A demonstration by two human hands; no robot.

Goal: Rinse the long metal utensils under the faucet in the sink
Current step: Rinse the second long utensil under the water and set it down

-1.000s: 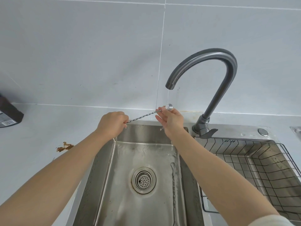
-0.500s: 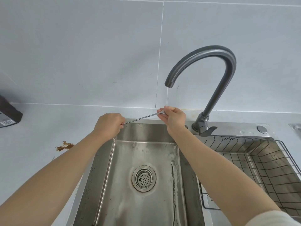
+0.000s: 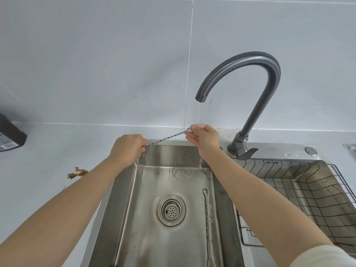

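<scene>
A long twisted metal utensil (image 3: 165, 139) is stretched between my two hands above the back of the sink (image 3: 146, 237). My left hand (image 3: 128, 149) grips its lower left end. My right hand (image 3: 204, 138) pinches its upper right end, right under the grey gooseneck faucet (image 3: 250, 74). A thin stream of water (image 3: 198, 114) falls from the spout onto that end and my fingers. A second long twisted utensil (image 3: 207, 224) lies flat on the sink floor, right of the drain strainer (image 3: 171, 210).
A black wire rack (image 3: 308, 197) sits in the right basin. The faucet lever (image 3: 247, 152) points right at the faucet base. A brown stain (image 3: 77, 172) marks the counter at left, and a dark package (image 3: 10, 136) stands at the far left edge.
My right hand has slid along the utensil and covered its round end. A thin stream of water has become visible, falling onto my right fingers.
</scene>
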